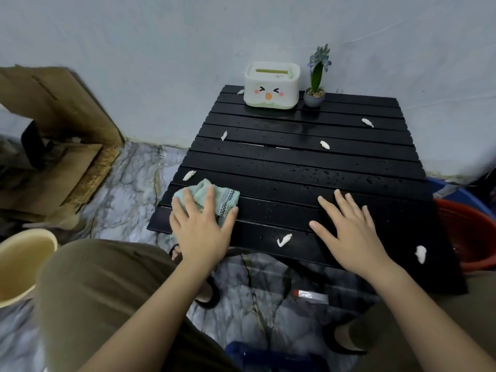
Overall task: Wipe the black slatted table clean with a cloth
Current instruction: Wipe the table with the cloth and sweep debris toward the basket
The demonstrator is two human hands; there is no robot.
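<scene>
A: Starting with the table point(308, 162): droplets could be smeared from its near-left corner, where the cloth point(212, 197) is pressed flat under spread left-hand fingers point(188, 202).

B: Right hand point(349, 232) lies released. Paper scraps point(284, 239) could be swept off the near edge.

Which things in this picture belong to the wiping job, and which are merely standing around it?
Belong to the job:
green cloth under the left hand
black slatted table
white scraps and water droplets
right hand, flat on the slats

Standing around:
tissue box
potted plant
beige bucket
red basin
cardboard
</scene>
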